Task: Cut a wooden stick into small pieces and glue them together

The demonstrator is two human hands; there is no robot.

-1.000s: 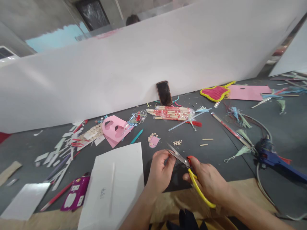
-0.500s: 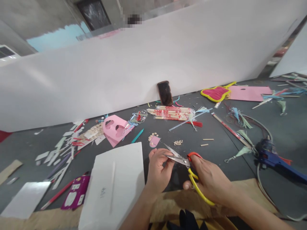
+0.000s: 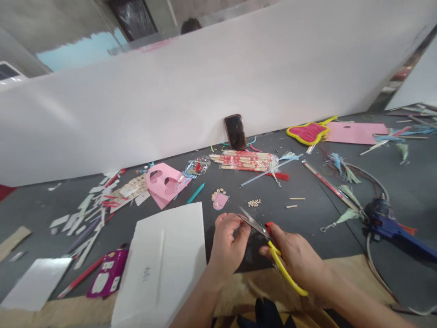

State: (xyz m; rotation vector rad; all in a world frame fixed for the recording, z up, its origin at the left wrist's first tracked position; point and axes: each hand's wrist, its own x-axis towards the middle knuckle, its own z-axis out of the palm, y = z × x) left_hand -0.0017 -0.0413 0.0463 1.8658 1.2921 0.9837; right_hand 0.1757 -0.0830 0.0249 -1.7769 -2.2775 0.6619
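Observation:
My right hand [image 3: 295, 257] grips yellow-and-red-handled scissors [image 3: 269, 243], fingers through the loops, with the closed blades pointing up and left. My left hand [image 3: 228, 243] is pinched right at the blade tips, fingers pressed together on something too small to make out. Both hands hover just above the dark table [image 3: 307, 214], near its front edge. A white sheet [image 3: 164, 264] lies left of my left hand. A small pink shape with beads [image 3: 219, 199] and a little heap of beads [image 3: 254, 202] lie just beyond the scissors.
A blue glue gun [image 3: 385, 222] with its cable lies at right. A phone [image 3: 235, 132] leans on the white partition [image 3: 205, 91]. A stick bundle [image 3: 246, 161], pink cut-out paper [image 3: 164, 182], paper scraps [image 3: 92, 209], a purple package [image 3: 107, 275] and tassels [image 3: 341, 168] litter the table.
The scissor blades, apart half a second ago, have closed again at my left hand's pinch. Both hands stayed in about the same place.

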